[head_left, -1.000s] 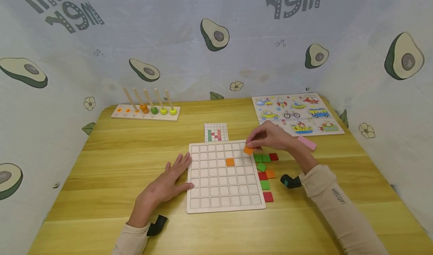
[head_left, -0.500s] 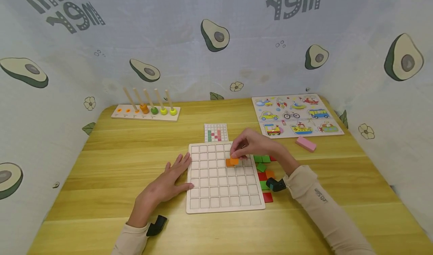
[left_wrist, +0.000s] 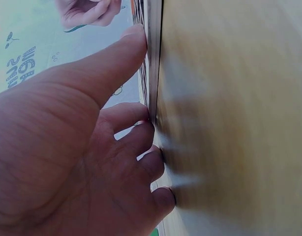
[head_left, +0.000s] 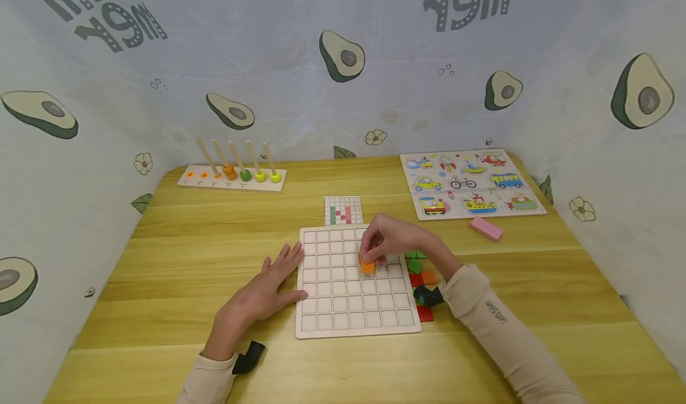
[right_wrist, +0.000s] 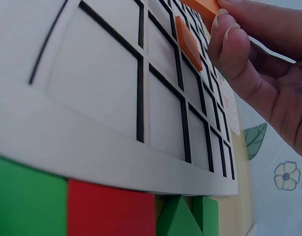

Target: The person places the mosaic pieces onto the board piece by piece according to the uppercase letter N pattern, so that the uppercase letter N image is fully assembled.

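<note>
My right hand (head_left: pixel 393 237) pinches an orange square tile (head_left: pixel 367 268) between thumb and fingertips, just above the pale wooden grid board (head_left: pixel 321 334). In the right wrist view a second orange tile (right_wrist: pixel 189 44) lies on the board beside the held one; in the head view the hand mostly hides it. With its fingers spread, my left hand (head_left: pixel 262 288) rests along the board's left edge, thumb and fingertips touching the rim. Along the right edge lie loose tiles: green (head_left: pixel 414 266), red (head_left: pixel 425 314) and orange (head_left: pixel 429 277), partly covered by the right wrist's camera.
A small pattern card (head_left: pixel 343 202) lies behind the board. Farther back stand a peg stand (head_left: pixel 231 181) with coloured rings at left and a picture puzzle board (head_left: pixel 468 200) at right. A pink block (head_left: pixel 485 229) lies in front of the puzzle.
My right hand has carried the orange tile leftward and nearer from the board's far right corner, over beside the other orange tile. The left hand has stayed in place.
</note>
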A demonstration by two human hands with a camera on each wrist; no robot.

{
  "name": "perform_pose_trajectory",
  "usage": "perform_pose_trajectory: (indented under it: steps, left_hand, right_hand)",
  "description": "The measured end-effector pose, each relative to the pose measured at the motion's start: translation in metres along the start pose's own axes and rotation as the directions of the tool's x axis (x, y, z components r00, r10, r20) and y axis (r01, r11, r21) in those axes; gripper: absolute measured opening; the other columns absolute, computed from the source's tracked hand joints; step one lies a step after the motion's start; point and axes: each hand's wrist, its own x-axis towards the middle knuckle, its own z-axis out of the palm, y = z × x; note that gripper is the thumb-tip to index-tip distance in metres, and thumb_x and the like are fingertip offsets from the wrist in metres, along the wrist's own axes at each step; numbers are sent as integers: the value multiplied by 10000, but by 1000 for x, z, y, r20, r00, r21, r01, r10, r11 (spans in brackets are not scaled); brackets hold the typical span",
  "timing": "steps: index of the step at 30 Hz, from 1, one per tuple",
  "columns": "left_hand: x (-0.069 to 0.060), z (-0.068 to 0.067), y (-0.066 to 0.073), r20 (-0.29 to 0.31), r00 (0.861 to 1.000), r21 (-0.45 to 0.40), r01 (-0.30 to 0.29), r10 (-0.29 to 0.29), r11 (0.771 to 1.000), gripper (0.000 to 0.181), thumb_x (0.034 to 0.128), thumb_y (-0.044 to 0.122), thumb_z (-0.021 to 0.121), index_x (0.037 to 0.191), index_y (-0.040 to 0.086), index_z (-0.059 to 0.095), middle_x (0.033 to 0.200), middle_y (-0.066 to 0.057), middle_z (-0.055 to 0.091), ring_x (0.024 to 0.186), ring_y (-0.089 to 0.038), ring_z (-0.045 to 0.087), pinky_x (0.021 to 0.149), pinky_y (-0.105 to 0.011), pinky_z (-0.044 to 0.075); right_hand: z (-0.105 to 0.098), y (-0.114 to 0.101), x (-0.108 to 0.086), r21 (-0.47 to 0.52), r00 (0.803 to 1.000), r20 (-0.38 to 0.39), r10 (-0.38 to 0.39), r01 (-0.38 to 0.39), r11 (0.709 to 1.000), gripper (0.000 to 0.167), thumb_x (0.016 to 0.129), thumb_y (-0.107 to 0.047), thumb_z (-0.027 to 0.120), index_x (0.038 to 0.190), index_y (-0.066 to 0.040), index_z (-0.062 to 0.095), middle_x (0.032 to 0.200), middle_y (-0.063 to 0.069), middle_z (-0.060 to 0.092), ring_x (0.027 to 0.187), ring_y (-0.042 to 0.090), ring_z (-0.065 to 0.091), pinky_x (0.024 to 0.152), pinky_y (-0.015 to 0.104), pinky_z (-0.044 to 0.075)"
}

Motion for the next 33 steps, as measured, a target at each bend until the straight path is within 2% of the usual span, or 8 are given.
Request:
perform_pose_trajectory:
  steps: [8,13,17,23,33]
  left_hand:
    - [0,1,0,0,1000,-3,-4,4,1000,865,1037,241,746,1697,-10,246,1802,-136,134,1670,-380,26,1316,-655,-21]
    - [0,1,-1,0,1000,1,-7,7,1000,860,1042,237,740,1698,-8,241,1804,-133,128,1670,-377,23,1317,-653,-21]
    - [0,0,0,3,1000,-7,3,-3,1000,863,1041,238,741,1702,1,239,1806,-126,128,1672,-371,19,1319,-646,-25]
    - [0,0,0,6,1000,-6,6,-6,1000,865,1044,246,738,1705,7,234,1807,-121,126,1673,-365,15,1318,-647,-25]
    - [0,0,-1,5,1000,2,3,-3,1000,861,1044,246,738,1701,-2,239,1805,-125,129,1672,-370,19,1317,-651,-21]
  right_hand:
    - [5,-1,2,7,998,10,66,-66,998,61,944,9,809,885,-2,821,771,49,759,592,207,691,598,295,627]
    - [8,-1,3,14,995,4,103,-103,995,53,934,25,815,881,28,819,747,62,759,596,276,710,610,352,649]
    - [8,-2,2,4,996,-8,91,-91,996,42,922,27,828,883,40,819,752,68,764,602,302,717,613,383,656]
    - [10,-4,1,-9,996,-41,74,-75,997,78,884,67,846,849,0,825,782,65,782,595,276,716,596,348,644]
    - [9,-1,1,-55,993,-61,99,-103,993,91,862,19,886,822,-24,815,758,32,773,585,236,708,607,358,643]
